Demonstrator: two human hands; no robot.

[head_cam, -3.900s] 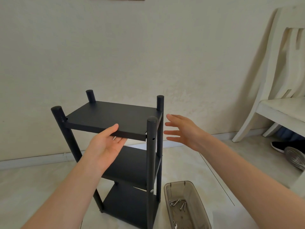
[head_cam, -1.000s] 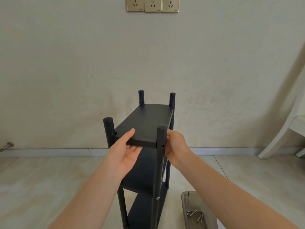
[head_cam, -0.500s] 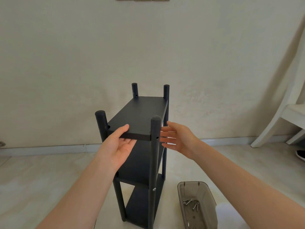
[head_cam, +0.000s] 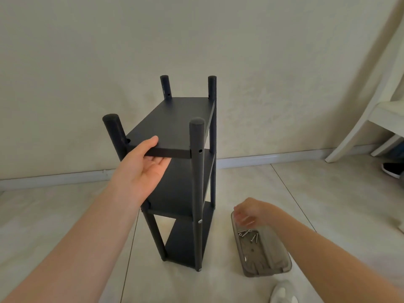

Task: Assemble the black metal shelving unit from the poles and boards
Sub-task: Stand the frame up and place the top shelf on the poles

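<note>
Nearest, a smoky translucent plastic tray (head_cam: 262,273) sits on the pale tiled floor (head_cam: 306,193) just beside the unit, a few loose metal screws (head_cam: 249,235) lying at its far end, kept within reach. The right hand (head_cam: 247,215) dips over them with fingers drooping. It is blurred, so I cannot tell whether it has pinched one.

The left hand (head_cam: 142,169) grips the front edge of the top board (head_cam: 175,121), thumb on top and fingers underneath. It is probably propping the board level while it lacks a fastener, since the hole (head_cam: 200,151) in the near right pole (head_cam: 196,171) looks empty.

The black metal shelving unit (head_cam: 185,193) stands upright on the floor. It has matte round poles with capped tops, and three flat rectangular boards. Behind it rises a rough plastered wall (head_cam: 87,62), with a white chair (head_cam: 389,112) at the right.
</note>
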